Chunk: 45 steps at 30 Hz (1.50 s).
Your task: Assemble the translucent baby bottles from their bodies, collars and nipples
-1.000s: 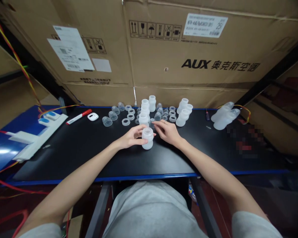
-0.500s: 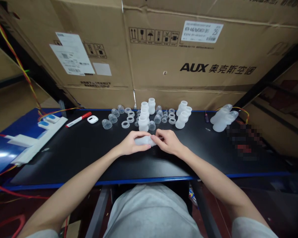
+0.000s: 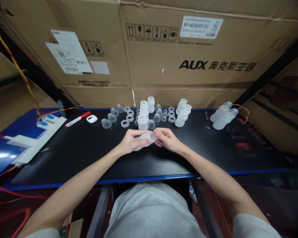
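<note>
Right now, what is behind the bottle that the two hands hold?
Behind the bottle stand upright bottles, small clear caps and rings on the black table, then a cardboard box. The hands hide most of the held bottle.

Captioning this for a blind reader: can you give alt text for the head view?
Both hands, left hand and right hand, hold a translucent plastic bottle tilted sideways over a black table; more bottles, rings and caps stand behind, before cardboard boxes.
</note>
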{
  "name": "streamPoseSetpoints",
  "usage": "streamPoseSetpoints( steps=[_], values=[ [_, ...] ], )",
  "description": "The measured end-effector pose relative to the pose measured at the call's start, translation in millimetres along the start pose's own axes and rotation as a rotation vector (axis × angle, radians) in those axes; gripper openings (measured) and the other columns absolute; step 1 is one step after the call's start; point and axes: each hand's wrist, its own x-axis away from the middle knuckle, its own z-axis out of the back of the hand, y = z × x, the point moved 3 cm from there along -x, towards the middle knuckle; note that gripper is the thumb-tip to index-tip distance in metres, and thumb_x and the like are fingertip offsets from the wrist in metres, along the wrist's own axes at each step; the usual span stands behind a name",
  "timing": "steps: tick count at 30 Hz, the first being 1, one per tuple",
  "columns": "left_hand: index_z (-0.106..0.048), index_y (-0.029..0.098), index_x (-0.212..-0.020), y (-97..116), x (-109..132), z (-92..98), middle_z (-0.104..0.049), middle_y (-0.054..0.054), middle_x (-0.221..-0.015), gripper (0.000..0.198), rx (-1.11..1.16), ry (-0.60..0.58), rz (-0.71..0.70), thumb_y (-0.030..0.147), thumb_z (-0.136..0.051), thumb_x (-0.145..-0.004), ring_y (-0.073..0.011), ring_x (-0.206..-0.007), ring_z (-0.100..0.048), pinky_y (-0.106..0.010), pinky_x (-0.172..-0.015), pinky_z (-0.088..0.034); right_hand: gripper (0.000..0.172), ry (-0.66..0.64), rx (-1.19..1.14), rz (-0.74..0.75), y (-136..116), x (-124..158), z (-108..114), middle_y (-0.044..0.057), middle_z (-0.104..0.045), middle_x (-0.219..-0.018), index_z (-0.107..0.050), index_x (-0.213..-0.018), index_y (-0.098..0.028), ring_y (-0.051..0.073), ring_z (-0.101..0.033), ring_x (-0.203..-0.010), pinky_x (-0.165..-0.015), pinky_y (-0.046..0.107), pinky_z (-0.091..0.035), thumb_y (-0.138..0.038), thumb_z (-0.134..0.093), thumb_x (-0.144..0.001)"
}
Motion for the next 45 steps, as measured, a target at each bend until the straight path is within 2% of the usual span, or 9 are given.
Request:
streamPoseSetpoints(
  steps=[7, 10, 13, 16, 19, 25, 28, 33, 45],
  values=[
    [-0.090, 0.014, -0.116, -4.5, -5.8, -0.9, -0.088, -0.012, -0.108, 0.055, 0.115, 0.014, 0.030, 0.050, -0.097, -0.075, -0.0317, -0.097, -0.082, -0.038, -0.093, -0.063, 0.060, 0.039, -0.338, -0.047, 11.4, -8.7, -3.5, -0.008, -0.046, -0.057, -0.052, -0.072, -0.022, 0.010, -0.046, -0.050, -0.055, 0.027, -0.036, -0.069, -0.081, -0.095],
    [-0.091, 0.014, -0.114, -1.8, -5.7, -3.5, -0.088, -0.011, -0.106, 0.053, 0.126, 0.024, 0.015, 0.051, -0.096, -0.076, -0.0308, -0.097, -0.081, -0.038, -0.095, -0.062, 0.064, 0.061, -0.370, -0.076, 12.7, -10.5, -7.3, -0.008, -0.045, -0.055, -0.051, -0.071, -0.022, 0.011, -0.046, -0.050, -0.056, 0.028, -0.038, -0.075, -0.079, -0.093],
    [-0.091, 0.014, -0.115, -0.2, -5.3, -6.4, -0.087, -0.009, -0.103, 0.055, 0.129, 0.079, 0.049, 0.051, -0.097, -0.075, -0.0285, -0.094, -0.080, -0.036, -0.093, -0.061, 0.065, 0.160, -0.153, 0.001, 5.4, -8.3, -3.5, -0.006, -0.045, -0.056, -0.050, -0.071, -0.023, 0.012, -0.045, -0.052, -0.056, 0.030, -0.038, -0.080, -0.071, -0.097],
    [-0.091, 0.015, -0.115, -1.0, -6.6, -3.2, -0.087, -0.008, -0.101, 0.056, 0.128, 0.205, 0.080, 0.053, -0.098, -0.075, -0.0259, -0.088, -0.078, -0.034, -0.086, -0.060, 0.064, 0.409, 0.231, 0.174, -12.0, -1.4, 12.8, -0.002, -0.050, -0.062, -0.051, -0.069, -0.023, 0.013, -0.046, -0.059, -0.061, 0.031, -0.038, -0.074, -0.062, -0.105],
    [-0.092, 0.016, -0.109, -2.4, -9.7, 5.7, -0.086, -0.008, -0.098, 0.056, 0.131, 0.301, 0.063, 0.058, -0.097, -0.073, -0.0242, -0.083, -0.076, -0.033, -0.079, -0.059, 0.058, 0.597, 0.484, 0.222, -22.5, 2.3, 35.1, -0.002, -0.051, -0.066, -0.051, -0.072, -0.024, 0.015, -0.046, -0.062, -0.063, 0.031, -0.038, -0.069, -0.057, -0.109],
    [-0.092, 0.015, -0.107, -1.7, -11.9, 13.1, -0.084, -0.007, -0.093, 0.058, 0.108, 0.302, 0.022, 0.061, -0.096, -0.073, -0.0223, -0.080, -0.073, -0.032, -0.074, -0.056, 0.020, 0.439, 1.130, -0.048, 0.0, -8.6, 66.9, 0.007, -0.073, -0.099, -0.071, -0.104, -0.019, 0.020, -0.063, -0.079, -0.076, 0.033, -0.047, -0.036, -0.079, -0.099],
    [-0.091, 0.014, -0.107, -0.3, -11.0, 10.8, -0.083, -0.007, -0.089, 0.056, 0.094, 0.272, 0.018, 0.059, -0.096, -0.074, -0.0216, -0.078, -0.072, -0.031, -0.073, -0.056, 0.023, 0.390, 1.270, -0.204, 13.4, -9.8, 72.4, 0.013, -0.075, -0.119, -0.074, -0.121, -0.018, 0.025, -0.071, -0.092, -0.080, 0.034, -0.050, -0.028, -0.076, -0.101],
    [-0.091, 0.015, -0.107, 0.4, -10.6, 9.2, -0.083, -0.006, -0.089, 0.054, 0.075, 0.222, 0.012, 0.059, -0.095, -0.076, -0.0216, -0.078, -0.072, -0.031, -0.073, -0.056, 0.027, 0.428, 1.313, -0.218, 17.9, -9.8, 73.7, 0.015, -0.076, -0.123, -0.075, -0.128, -0.017, 0.028, -0.074, -0.101, -0.085, 0.035, -0.053, -0.021, -0.070, -0.101],
    [-0.090, 0.016, -0.111, -1.0, -9.1, 6.9, -0.084, -0.007, -0.092, 0.053, 0.076, 0.181, 0.024, 0.056, -0.095, -0.077, -0.0226, -0.079, -0.074, -0.032, -0.075, -0.059, 0.032, 0.459, 1.241, -0.182, 25.0, -12.8, 87.7, 0.015, -0.078, -0.103, -0.076, -0.127, -0.010, 0.027, -0.071, -0.094, -0.087, 0.035, -0.053, -0.014, -0.070, -0.095]
  ],
)
